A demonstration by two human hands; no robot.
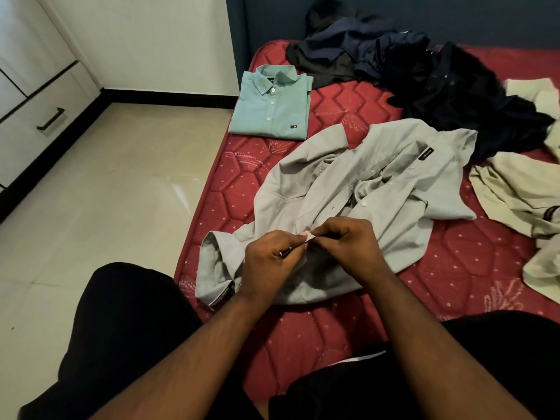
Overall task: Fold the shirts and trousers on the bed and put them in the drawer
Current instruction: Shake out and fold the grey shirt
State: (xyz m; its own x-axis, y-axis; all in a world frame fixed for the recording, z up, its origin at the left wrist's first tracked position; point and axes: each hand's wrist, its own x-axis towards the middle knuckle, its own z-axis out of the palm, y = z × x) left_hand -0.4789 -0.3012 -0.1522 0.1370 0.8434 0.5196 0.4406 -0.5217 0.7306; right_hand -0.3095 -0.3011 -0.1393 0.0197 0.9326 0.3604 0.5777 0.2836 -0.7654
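grey shirt [357, 189] lies open and rumpled on bed [378, 101], near edge. left hand [269, 262] and right hand [348, 247] both pinch its front placket, prob. buttoning. advise: line up edges, button fully, smooth flat before folding.

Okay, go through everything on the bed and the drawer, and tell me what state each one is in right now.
green shirt: folded, buttoned, flat on the mattress.
grey shirt: unfolded, spread out, rumpled.
left hand: pinching the grey shirt's front edge.
right hand: pinching the same edge.
dark clothes: heaped, unfolded.
cream clothes: crumpled, unfolded.
drawer: closed.
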